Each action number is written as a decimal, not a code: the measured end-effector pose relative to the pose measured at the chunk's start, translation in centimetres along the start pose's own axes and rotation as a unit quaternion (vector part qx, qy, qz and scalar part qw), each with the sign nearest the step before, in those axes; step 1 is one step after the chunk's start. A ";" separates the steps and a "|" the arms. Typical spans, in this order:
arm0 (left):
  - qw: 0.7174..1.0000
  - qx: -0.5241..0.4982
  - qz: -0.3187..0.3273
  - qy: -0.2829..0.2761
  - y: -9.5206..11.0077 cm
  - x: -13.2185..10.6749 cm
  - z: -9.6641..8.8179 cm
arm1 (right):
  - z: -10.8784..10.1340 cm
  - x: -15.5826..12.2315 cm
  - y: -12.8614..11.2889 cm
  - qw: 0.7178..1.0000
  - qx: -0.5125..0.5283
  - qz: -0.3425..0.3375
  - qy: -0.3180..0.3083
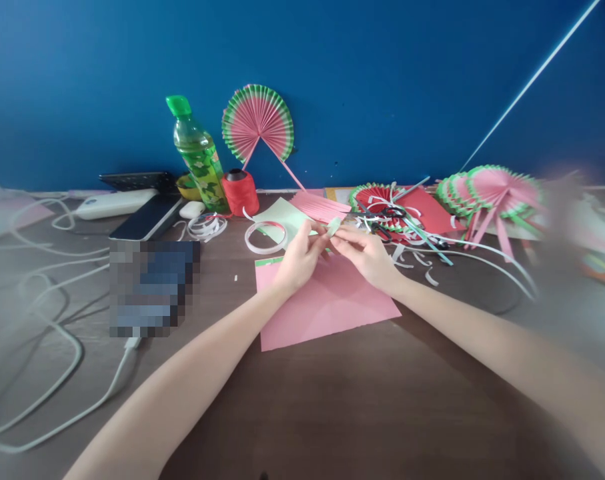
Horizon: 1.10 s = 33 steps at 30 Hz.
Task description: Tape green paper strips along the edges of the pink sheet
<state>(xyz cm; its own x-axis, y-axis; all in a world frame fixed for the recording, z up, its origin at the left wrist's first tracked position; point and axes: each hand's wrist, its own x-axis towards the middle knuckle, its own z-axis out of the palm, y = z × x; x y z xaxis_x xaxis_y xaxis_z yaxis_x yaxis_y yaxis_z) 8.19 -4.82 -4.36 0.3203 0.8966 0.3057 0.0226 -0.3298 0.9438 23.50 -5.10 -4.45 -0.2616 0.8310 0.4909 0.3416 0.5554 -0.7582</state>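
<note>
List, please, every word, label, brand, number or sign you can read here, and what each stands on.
No text is readable.
Green-capped plastic bottle: printing too small and blurred.
White device: any marking too small to read.
Plugged-in device: pixelated, nothing legible.

Desk (342, 400): dark brown, faintly grained
Wall (382, 87): deep blue, rising behind the desk
Pale line (532, 83): slanting across the wall's right part

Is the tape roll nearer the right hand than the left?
No, the tape roll lies just beside the left hand, which is between it and the right hand.
</note>
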 end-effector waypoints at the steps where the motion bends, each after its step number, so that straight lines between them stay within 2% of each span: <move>1: 1.000 0.000 -0.001 -0.006 0.0 0.0 0.0 | 0.0 0.0 0.0 1.000 -0.003 -0.001 0.005; 7: 0.999 0.028 -0.030 -0.023 0.0 0.0 0.0 | 0.1 -0.2 0.0 0.995 0.066 0.056 0.045; 17: 0.996 0.071 -0.061 0.013 -0.1 0.1 -0.1 | 0.2 -0.2 -0.3 0.984 0.092 0.121 0.091; 23: 0.990 0.118 0.004 0.083 -0.1 0.1 -0.1 | 0.2 -0.2 0.0 0.979 0.098 0.136 0.113; 27: 0.983 0.164 0.049 0.072 -0.1 0.2 -0.1 | 0.2 -0.2 0.0 0.983 0.090 0.125 0.103; 33: 0.981 0.183 0.035 0.058 0.0 0.2 -0.2 | 0.3 -0.5 -0.3 0.991 0.061 0.087 0.084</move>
<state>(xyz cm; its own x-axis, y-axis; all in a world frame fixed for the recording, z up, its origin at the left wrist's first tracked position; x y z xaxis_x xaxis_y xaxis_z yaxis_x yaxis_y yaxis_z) 8.06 -4.64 -4.27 0.2231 0.8889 0.4000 0.3493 -0.4560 0.8185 23.26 -5.68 -4.60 -0.0514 0.9132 0.4043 0.2536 0.4035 -0.8791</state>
